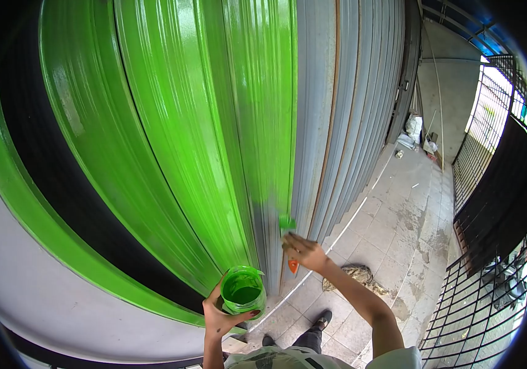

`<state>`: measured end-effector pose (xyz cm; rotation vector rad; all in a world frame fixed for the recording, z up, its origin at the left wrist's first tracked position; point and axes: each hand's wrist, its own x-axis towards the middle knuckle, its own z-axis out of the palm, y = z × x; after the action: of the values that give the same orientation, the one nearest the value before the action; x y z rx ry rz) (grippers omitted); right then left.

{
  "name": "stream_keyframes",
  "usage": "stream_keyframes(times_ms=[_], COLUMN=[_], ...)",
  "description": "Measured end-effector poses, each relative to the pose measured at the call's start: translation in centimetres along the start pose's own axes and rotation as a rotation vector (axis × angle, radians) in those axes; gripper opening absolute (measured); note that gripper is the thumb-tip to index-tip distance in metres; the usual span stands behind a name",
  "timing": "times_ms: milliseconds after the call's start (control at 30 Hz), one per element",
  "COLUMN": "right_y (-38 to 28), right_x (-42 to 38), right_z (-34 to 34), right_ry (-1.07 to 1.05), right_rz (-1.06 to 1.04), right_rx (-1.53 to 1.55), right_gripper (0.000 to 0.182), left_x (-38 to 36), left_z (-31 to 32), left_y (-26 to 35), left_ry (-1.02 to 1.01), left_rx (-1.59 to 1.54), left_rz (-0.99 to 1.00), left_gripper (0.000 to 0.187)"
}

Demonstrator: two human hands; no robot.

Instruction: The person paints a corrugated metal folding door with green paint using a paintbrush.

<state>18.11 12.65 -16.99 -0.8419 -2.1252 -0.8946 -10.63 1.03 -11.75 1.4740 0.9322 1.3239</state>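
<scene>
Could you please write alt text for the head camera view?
A person's right hand holds a paintbrush at a tall ribbed metal surface, glossy green towards the left and grey towards the right, while the left hand holds an open tub of green paint.

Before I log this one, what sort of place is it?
Probably a covered porch or forecourt outside a building: the tiled floor, the long corrugated metal door or wall and the barred gate onto daylight suggest it.

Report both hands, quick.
Left hand: closed around the paint container.
Right hand: closed on the paintbrush, bristles at the panel.
</scene>
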Motion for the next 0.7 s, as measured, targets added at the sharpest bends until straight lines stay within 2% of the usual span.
stream_keyframes(times_ms=[100,167,267,367,467,567,700], right_y=[-2.5,-0.9,2.7,2.9,2.4,0.7,-1.8], right_x=[-4.1,-1.0,5.4,10.4,9.7,5.1,-0.9], right_z=[2.0,1.2,-1.4,-5.2,-4.5,-1.3,0.7], right_ry=[-0.294,-0.141,0.064,0.292,0.336,0.132,-0.118], right_rz=[-0.078,-0.03,0.073,0.004,0.061,0.054,0.018], right_rx=[0.192,0.118,0.04,-0.047,-0.07,-0.05,0.125], right_gripper=[0.021,0.023,0.019,0.012,0.009,0.019,0.016], left_x=[-0.1,0.1,0.1,0.0,0.0,0.1,-0.3], left_z=[-0.2,-0.2,-0.3,-0.2,-0.2,-0.5,-0.7], left_y=[-0.1,-0.5,-0.6,-0.3,-0.1,-0.5,-0.6], left_ry=[-0.01,-0.012,-0.026,-0.028,-0.015,-0.011,0.006], left_rx=[0.004,0.04,0.031,-0.013,-0.01,-0.02,0.012], left_rz=[-0.006,0.041,-0.013,-0.013,-0.015,-0.013,0.018], left_gripper=[0.073,0.073,0.074,0.075,0.075,0.076,0.075])
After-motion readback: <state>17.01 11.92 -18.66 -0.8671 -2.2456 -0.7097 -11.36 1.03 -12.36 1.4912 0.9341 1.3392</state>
